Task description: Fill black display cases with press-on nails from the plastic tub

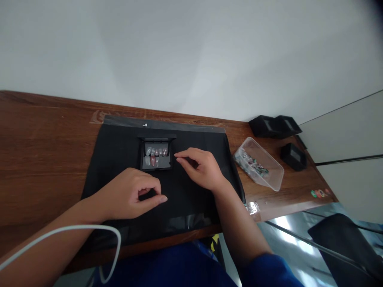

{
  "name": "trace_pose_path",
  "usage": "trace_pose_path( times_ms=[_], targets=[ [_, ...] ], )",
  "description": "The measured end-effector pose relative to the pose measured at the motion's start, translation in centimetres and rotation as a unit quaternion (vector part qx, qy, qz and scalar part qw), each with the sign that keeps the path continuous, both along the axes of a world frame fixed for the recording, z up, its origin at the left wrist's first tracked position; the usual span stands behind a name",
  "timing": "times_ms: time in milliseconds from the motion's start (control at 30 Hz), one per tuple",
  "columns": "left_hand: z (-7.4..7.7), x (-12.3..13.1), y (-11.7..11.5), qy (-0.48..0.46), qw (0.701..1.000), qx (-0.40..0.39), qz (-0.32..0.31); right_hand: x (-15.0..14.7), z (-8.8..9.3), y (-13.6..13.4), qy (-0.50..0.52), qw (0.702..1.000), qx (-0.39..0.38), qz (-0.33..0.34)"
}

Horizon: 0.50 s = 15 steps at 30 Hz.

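1. Black nail box (156, 158) sits just ahead, between both hands, with fake nails inside.
2. Left hand (131, 195) is pinched narrow, can't tell if it's holding anything. Right hand (200, 167) is loosely curled, empty.
3. Clear tub (271, 170) right of the right hand holds colourful bits.

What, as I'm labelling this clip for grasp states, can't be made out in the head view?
- Left hand: its curled fingers hide whatever may lie inside the fist.
- Right hand: whether its fingertips pinch anything is too small to tell.
- False nails in the black tray: their patterns are too small and blurred.
- Clear container: its small contents are a blur.
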State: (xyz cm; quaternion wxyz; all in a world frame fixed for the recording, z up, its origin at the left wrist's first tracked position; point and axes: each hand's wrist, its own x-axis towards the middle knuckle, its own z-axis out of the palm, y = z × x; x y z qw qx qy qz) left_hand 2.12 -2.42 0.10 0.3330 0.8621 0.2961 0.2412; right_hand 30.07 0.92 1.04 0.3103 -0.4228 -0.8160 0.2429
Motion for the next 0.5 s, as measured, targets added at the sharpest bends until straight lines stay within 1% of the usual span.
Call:
trace_pose_path(
  times_ms=[100,200,267,300,367,400,433,467,500],
  targets=[
    [-0.1,-0.1,0.2,0.000,1.000,0.004,0.001,0.1,0.4,0.2,-0.002,1.000,0.006,-0.024],
    [-0.4,-0.2,0.3,0.002,1.000,0.002,0.004,1.5,1.7,-0.1,0.012,0.998,0.020,-0.063],
    [-0.7,-0.3,0.3,0.006,1.000,0.001,0.006,3.8,3.4,-0.7,0.016,0.993,0.027,-0.111],
    [-0.8,-0.4,0.3,0.007,1.000,0.001,0.006,5.5,4.4,-1.0,0.007,0.989,0.028,-0.148],
    [-1.0,-0.5,0.2,0.008,1.000,0.001,0.008,9.5,6.4,-1.6,-0.054,0.970,0.026,-0.235],
    [-1.0,-0.5,0.2,0.006,1.000,0.002,0.008,11.6,7.2,-1.7,-0.113,0.949,0.023,-0.293],
    [-1.0,-0.5,0.1,0.004,1.000,0.003,0.006,13.6,7.8,-1.7,-0.201,0.916,0.006,-0.346],
    [-0.9,-0.5,0.1,0.002,1.000,0.003,0.002,15.4,8.2,-1.5,-0.301,0.867,-0.016,-0.397],
    [-0.8,-0.4,0.1,0.002,1.000,0.004,-0.002,16.9,8.4,-1.2,-0.386,0.820,-0.052,-0.419]
  ],
)
